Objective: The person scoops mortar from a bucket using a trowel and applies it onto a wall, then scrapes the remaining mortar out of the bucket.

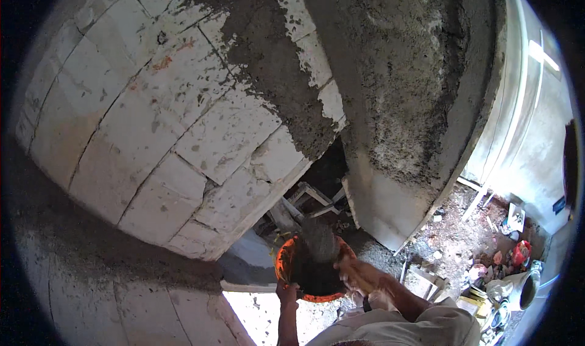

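Observation:
An orange bucket (282, 267) with dark grey wet mortar inside is low in the middle of the head view. My left hand (287, 291) grips its left rim. My right hand (356, 276) is closed on the handle of a trowel, whose grey blade (320, 242) is over the bucket's mouth, smeared by motion. Above are a wall of pale blocks (152, 145), partly coated with rough grey mortar (256, 53), and a mortar-coated sloping surface (402, 90).
A dark gap with broken boards (308, 200) lies behind the bucket. At right are a pale wall (536, 163), a rubble-strewn floor (448, 236), a red object (521, 251), a pale bucket (524, 291) and wooden pieces (420, 282). A block surface (140, 309) is at lower left.

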